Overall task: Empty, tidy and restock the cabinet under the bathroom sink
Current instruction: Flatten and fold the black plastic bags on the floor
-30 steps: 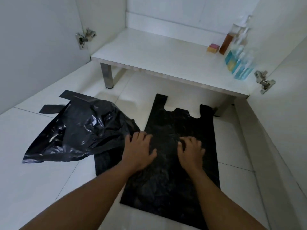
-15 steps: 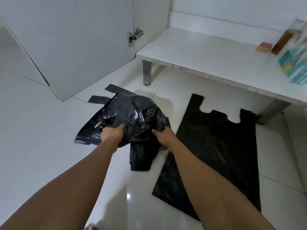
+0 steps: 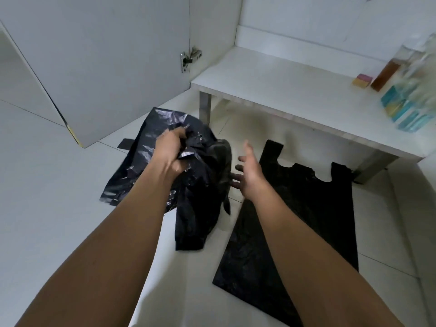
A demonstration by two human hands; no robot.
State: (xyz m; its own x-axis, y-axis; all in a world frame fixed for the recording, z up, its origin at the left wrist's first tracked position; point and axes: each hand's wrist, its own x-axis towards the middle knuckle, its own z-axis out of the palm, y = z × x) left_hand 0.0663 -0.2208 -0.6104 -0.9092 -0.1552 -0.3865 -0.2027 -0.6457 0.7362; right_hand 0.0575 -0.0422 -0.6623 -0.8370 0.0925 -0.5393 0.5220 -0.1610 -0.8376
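Sorting bags on the white tiled floor [image 3: 47,208] before the open cabinet: door [image 3: 106,55] swung left, bottom shelf [image 3: 283,83] on metal legs. Flat black bag [image 3: 318,208] lies smoothed on the tiles, handles toward the shelf. Crumpled black bag [image 3: 195,185] just left of it, bunched, partly lifted. Left hand [image 3: 172,152] grips a fistful of its top. Right hand [image 3: 250,171] is wide, fingers spread, close beside the bundle; contact unclear. Bottles [image 3: 405,100], blurred, stand at the shelf's right end, a small sponge [image 3: 362,80] next to them.

Likely step: flattening the second bag. Best done by finding both handles first, shaking the bag loose, laying it square on the flat one, then pressing air out toward the handles.
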